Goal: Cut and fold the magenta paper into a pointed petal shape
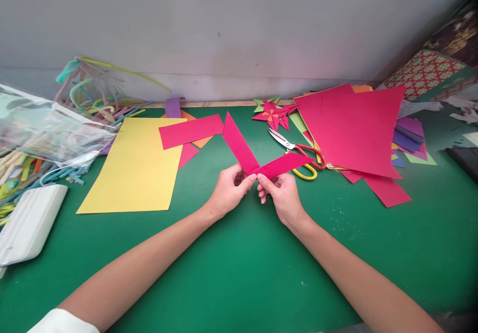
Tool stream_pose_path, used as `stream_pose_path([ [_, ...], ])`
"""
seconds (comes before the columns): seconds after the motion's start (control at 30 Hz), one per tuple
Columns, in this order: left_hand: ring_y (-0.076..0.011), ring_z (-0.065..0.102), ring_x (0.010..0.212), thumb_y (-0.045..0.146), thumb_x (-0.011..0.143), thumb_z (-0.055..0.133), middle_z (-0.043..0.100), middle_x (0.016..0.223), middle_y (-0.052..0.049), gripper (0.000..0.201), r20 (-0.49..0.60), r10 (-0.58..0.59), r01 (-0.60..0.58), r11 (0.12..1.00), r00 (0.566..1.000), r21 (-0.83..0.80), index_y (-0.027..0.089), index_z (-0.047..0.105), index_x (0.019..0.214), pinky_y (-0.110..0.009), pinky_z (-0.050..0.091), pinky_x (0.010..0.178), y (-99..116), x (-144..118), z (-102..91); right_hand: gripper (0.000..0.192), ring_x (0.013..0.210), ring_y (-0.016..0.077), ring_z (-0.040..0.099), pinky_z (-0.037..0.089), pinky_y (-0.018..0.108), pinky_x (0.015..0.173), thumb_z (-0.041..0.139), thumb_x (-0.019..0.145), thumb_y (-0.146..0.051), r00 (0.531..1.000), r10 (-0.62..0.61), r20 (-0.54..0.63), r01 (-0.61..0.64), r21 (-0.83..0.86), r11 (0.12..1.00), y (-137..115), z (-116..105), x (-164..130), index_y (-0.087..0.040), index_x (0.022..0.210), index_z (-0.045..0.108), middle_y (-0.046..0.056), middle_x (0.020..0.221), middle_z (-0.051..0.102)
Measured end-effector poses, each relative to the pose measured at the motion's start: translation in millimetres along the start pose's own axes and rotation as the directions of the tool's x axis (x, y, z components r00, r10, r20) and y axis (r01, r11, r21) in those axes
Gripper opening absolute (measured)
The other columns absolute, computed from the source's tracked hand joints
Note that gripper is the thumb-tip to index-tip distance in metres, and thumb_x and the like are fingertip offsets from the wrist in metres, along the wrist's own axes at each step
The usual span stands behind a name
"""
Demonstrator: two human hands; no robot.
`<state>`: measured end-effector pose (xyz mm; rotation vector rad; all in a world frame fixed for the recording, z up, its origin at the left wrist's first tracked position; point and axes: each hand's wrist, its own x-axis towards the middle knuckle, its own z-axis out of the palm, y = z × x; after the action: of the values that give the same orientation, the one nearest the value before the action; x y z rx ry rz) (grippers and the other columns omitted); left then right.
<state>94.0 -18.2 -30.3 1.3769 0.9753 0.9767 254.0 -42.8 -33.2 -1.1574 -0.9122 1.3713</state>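
left hand [228,189]: fingers pinched on the fold of the pink paper strip [261,160], thumb on top, grip clamped on the paper.
right hand [282,193]: pinching the same fold from the other side, thumb and forefinger clamped on the strip, fingertips of both hands nearly touching.
pink paper strip: folded into a V, 1 arm running up-left, 1 arm out to the right, held just above the green surface [239,273] at centre.
second pink strip [191,131]: lying flat, far-left of the hands, overlapping the yellow sheet [134,166].
scissors [298,150]: open, red handle, just beyond the right arm of the V; a yellow handle [306,174] lies beside them.
pink sheets [354,129]: stack at right, over purple and green scraps.
folded paper star [272,113]: pink and green, by the far edge.
clear bag [45,129]: at left with coloured pipe cleaners.
white case [28,223]: near-left edge.
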Motion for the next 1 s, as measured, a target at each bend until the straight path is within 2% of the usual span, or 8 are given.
stream_pose_path([
  [0.17,-0.0138,0.058,0.072,0.042,0.100,0.065,0.068,0.084,-0.003,0.028,-0.007,0.031,-0.031,0.999,0.999,0.033,0.014,0.069,0.104,-0.024,0.045,0.062,-0.2,-0.3,1.0,0.037,0.046,0.0122,0.058,0.051,0.023,0.039,0.089,0.078,-0.048,1.000,-0.007,-0.001,0.007,0.012,1.000,1.0,-1.7,0.6,-0.015,0.074,0.073,0.002,0.060,0.066],
  [0.3,-0.0121,0.052,0.065,0.044,0.099,0.066,0.064,0.078,-0.001,0.030,-0.030,0.019,-0.016,0.997,0.999,0.078,0.014,0.070,0.100,-0.024,0.041,0.059,-4.0,0.9,1.1,0.037,0.046,0.0121,0.057,0.050,0.023,0.039,0.089,0.078,-0.047,1.000,0.010,-0.013,-0.010,0.023,1.000,0.3,-1.0,-0.4,-0.015,0.075,0.073,0.001,0.060,0.066],
  [0.4,-0.0113,0.050,0.060,0.047,0.097,0.068,0.060,0.073,0.001,0.033,-0.025,0.015,-0.015,1.000,1.000,0.010,0.014,0.069,0.101,-0.025,0.041,0.056,-3.1,2.6,0.9,0.033,0.047,0.0117,0.057,0.050,0.022,0.039,0.090,0.079,-0.045,1.000,0.014,-0.028,-0.012,0.072,0.997,-1.3,-0.2,-1.0,-0.016,0.082,0.073,0.000,0.062,0.066],
  [0.53,-0.0107,0.048,0.054,0.050,0.094,0.071,0.053,0.060,0.004,0.035,-0.062,-0.012,0.009,0.999,0.998,-0.050,0.016,0.064,0.088,-0.024,0.039,0.052,0.2,3.8,0.3,0.029,0.051,0.0109,0.059,0.051,0.020,0.043,0.087,0.084,-0.043,1.000,0.022,0.012,-0.023,0.148,0.989,-3.0,-0.4,-0.8,-0.018,0.084,0.072,-0.001,0.067,0.067],
  [0.7,-0.0109,0.049,0.053,0.048,0.094,0.071,0.053,0.059,0.004,0.034,-0.079,-0.011,0.008,0.999,0.997,-0.034,0.016,0.064,0.088,-0.025,0.039,0.052,-0.4,1.9,0.7,0.033,0.051,0.0128,0.065,0.051,0.020,0.043,0.088,0.081,-0.045,1.000,0.014,-0.018,-0.012,0.114,0.993,-4.1,-1.8,-0.2,-0.016,0.080,0.071,0.002,0.067,0.072],
  [1.0,-0.0114,0.049,0.052,0.052,0.091,0.074,0.054,0.057,0.003,0.038,-0.083,-0.027,0.024,0.999,0.996,-0.035,0.017,0.061,0.080,-0.026,0.039,0.052,3.5,1.9,1.4,0.033,0.052,0.0135,0.065,0.050,0.022,0.044,0.087,0.082,-0.047,0.999,-0.014,-0.033,0.016,0.059,0.998,-4.0,-3.9,0.6,-0.018,0.081,0.072,0.003,0.068,0.073],
])
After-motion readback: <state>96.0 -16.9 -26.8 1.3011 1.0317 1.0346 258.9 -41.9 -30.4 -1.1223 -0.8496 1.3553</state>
